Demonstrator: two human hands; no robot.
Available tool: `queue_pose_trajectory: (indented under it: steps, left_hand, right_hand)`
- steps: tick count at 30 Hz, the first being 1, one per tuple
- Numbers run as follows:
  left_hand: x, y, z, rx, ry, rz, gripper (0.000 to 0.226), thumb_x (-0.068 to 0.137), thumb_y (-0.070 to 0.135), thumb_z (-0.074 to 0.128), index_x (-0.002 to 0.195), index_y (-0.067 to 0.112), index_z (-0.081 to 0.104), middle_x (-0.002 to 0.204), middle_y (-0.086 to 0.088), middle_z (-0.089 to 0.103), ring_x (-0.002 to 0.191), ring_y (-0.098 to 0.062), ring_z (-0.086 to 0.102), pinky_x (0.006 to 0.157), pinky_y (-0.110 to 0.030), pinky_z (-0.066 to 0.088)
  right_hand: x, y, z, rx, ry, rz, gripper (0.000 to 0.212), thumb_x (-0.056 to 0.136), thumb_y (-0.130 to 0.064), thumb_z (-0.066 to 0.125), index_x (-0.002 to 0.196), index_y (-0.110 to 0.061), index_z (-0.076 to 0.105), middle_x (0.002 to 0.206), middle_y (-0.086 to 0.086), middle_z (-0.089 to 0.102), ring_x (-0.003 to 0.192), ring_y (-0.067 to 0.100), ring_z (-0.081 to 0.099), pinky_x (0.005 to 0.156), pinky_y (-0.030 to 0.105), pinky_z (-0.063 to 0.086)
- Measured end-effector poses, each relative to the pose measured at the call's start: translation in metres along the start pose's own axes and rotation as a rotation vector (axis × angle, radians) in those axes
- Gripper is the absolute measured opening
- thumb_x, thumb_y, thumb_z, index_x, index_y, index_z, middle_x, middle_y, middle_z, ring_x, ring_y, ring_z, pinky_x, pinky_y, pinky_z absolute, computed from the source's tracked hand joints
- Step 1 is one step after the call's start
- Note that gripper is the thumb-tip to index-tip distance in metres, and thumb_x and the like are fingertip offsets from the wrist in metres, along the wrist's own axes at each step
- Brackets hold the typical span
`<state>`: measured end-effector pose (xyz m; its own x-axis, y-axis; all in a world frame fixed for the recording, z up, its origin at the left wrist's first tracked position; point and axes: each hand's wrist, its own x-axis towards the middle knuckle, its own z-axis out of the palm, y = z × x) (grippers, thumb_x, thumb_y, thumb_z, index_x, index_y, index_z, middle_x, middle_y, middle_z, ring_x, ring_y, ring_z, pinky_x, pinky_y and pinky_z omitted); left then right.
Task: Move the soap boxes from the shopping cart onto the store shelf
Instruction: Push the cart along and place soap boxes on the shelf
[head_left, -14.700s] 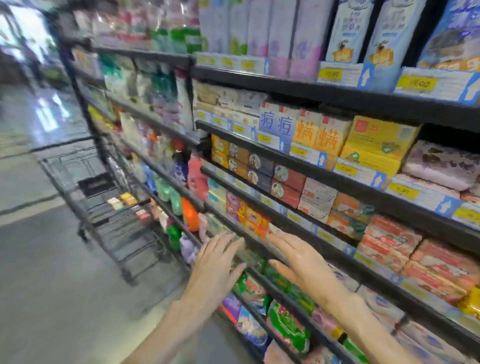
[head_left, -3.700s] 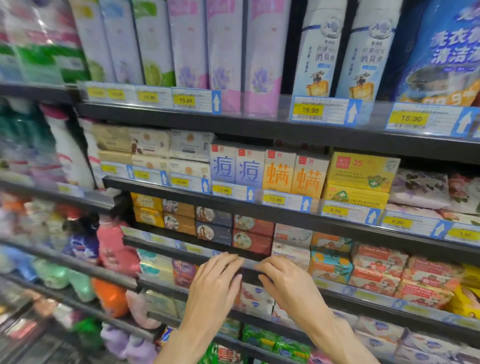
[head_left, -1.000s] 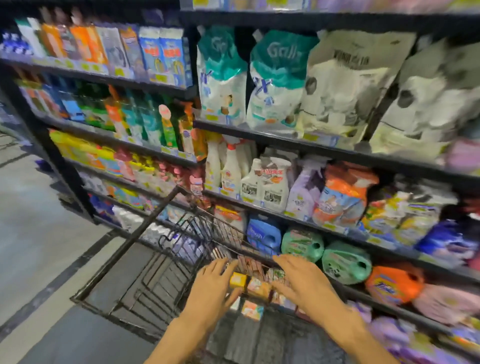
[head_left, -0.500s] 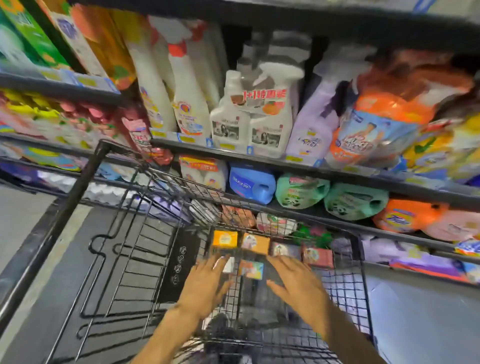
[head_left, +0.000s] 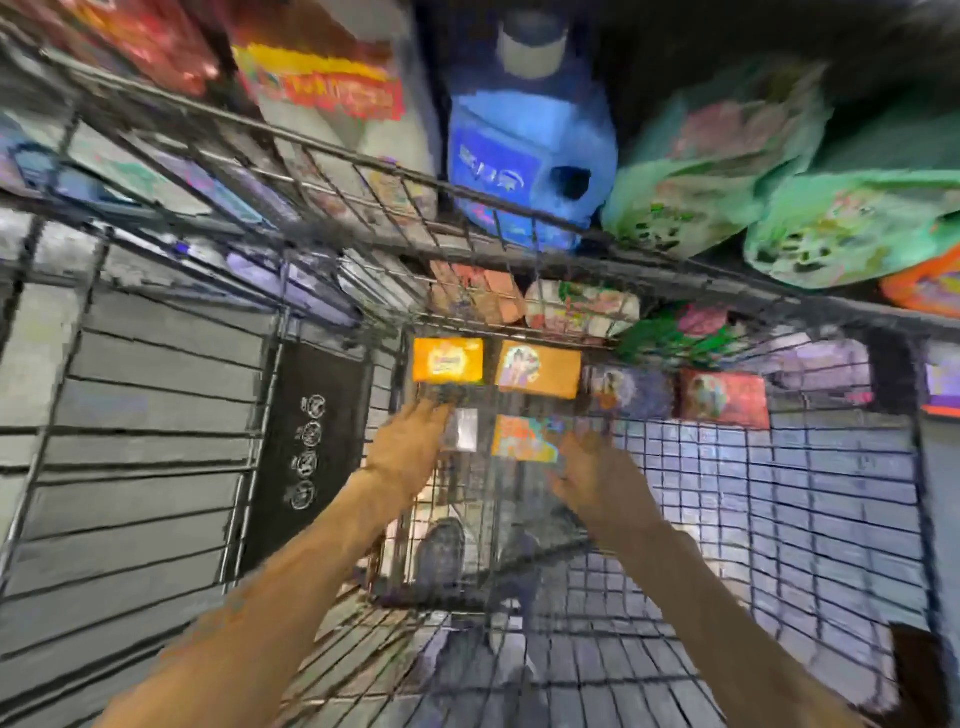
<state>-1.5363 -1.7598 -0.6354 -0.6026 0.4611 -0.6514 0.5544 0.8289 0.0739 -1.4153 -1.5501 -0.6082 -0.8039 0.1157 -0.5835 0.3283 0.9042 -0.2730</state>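
Several soap boxes lie on the wire floor of the shopping cart: a yellow box, an orange box, a dark blue box and a red box in a row, with a small white box and a multicoloured box in front. My left hand reaches down, its fingertips just below the yellow box and beside the white box. My right hand reaches in beside the multicoloured box. The frame is blurred; the fingers look extended and hold nothing.
The cart's far wire wall stands against the store shelf. Behind it sit a blue detergent jug and green refill bags. A black panel with round icons lies on the cart's left side.
My head has tipped further down and closer to the cart. Both hands have moved deeper into it, toward the soap boxes.
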Motion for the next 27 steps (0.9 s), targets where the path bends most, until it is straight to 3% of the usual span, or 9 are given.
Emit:
queue_pose_trajectory:
  steps: [2, 6, 8, 10, 12, 18, 21, 27]
  left_hand:
    - [0.015, -0.005, 0.014, 0.024, 0.021, 0.008, 0.044, 0.103, 0.009, 0.039, 0.147, 0.009, 0.033, 0.155, -0.015, 0.03, 0.145, -0.032, 0.032, 0.104, -0.04, 0.041]
    - [0.042, -0.02, 0.032, -0.065, 0.02, 0.027, 0.045, 0.1, 0.015, 0.05, 0.143, 0.006, 0.041, 0.148, -0.017, 0.042, 0.138, -0.031, 0.04, 0.107, -0.038, 0.034]
    - [0.044, -0.021, 0.033, -0.099, 0.004, 0.004, 0.054, 0.097, 0.018, 0.058, 0.146, 0.007, 0.039, 0.149, -0.016, 0.039, 0.134, -0.034, 0.041, 0.105, -0.037, 0.035]
    - [0.039, -0.02, 0.034, -0.066, 0.022, 0.0, 0.056, 0.091, 0.02, 0.066, 0.141, 0.011, 0.043, 0.146, -0.014, 0.033, 0.128, -0.031, 0.042, 0.099, -0.039, 0.046]
    - [0.033, -0.018, 0.036, -0.059, 0.054, 0.003, 0.054, 0.087, 0.017, 0.072, 0.134, 0.013, 0.047, 0.139, -0.011, 0.033, 0.122, -0.028, 0.041, 0.094, -0.039, 0.053]
    - [0.011, -0.024, 0.044, -0.151, 0.11, 0.023, 0.05, 0.09, 0.026, 0.072, 0.135, 0.026, 0.05, 0.132, 0.003, 0.051, 0.119, -0.017, 0.044, 0.105, -0.03, 0.041]
    - [-0.002, -0.028, 0.045, -0.293, 0.14, -0.021, 0.052, 0.089, 0.029, 0.073, 0.138, 0.027, 0.054, 0.133, 0.008, 0.052, 0.12, -0.014, 0.053, 0.103, -0.031, 0.049]
    - [-0.016, -0.023, 0.043, -0.388, 0.169, -0.038, 0.051, 0.09, 0.03, 0.072, 0.138, 0.024, 0.055, 0.129, 0.003, 0.062, 0.115, -0.017, 0.055, 0.101, -0.035, 0.049]
  right_hand:
    - [0.009, 0.002, 0.012, -0.063, 0.018, 0.016, 0.056, 0.098, -0.047, 0.047, 0.15, -0.029, 0.038, 0.138, 0.006, 0.053, 0.115, 0.029, 0.059, 0.088, 0.034, 0.049]
    - [0.016, 0.006, 0.023, -0.11, 0.125, -0.059, 0.052, 0.069, -0.027, 0.089, 0.115, -0.012, 0.07, 0.098, 0.011, 0.071, 0.076, 0.03, 0.071, 0.053, 0.031, 0.055]
    - [0.018, 0.011, 0.028, -0.057, 0.114, -0.057, 0.048, 0.082, -0.03, 0.078, 0.125, -0.015, 0.064, 0.113, 0.01, 0.069, 0.096, 0.031, 0.068, 0.07, 0.037, 0.056]
    - [0.017, 0.012, 0.026, -0.021, 0.046, -0.043, 0.048, 0.093, -0.035, 0.063, 0.137, -0.02, 0.052, 0.131, 0.005, 0.061, 0.114, 0.028, 0.059, 0.088, 0.038, 0.05]
    - [0.017, 0.013, 0.023, -0.023, 0.07, -0.035, 0.048, 0.095, -0.037, 0.058, 0.139, -0.021, 0.048, 0.131, 0.002, 0.058, 0.113, 0.025, 0.058, 0.089, 0.037, 0.048]
    - [0.04, 0.005, 0.021, 0.029, 0.074, -0.009, 0.049, 0.095, -0.031, 0.057, 0.14, -0.014, 0.045, 0.129, 0.008, 0.053, 0.113, 0.029, 0.057, 0.088, 0.042, 0.051]
    - [0.057, 0.001, 0.028, -0.014, 0.082, 0.029, 0.061, 0.091, -0.035, 0.064, 0.144, -0.015, 0.039, 0.136, 0.01, 0.048, 0.118, 0.03, 0.055, 0.089, 0.045, 0.053]
    - [0.07, 0.007, 0.045, -0.023, -0.002, 0.111, 0.069, 0.089, -0.043, 0.066, 0.144, -0.01, 0.038, 0.143, 0.012, 0.038, 0.126, 0.031, 0.049, 0.098, 0.044, 0.05]
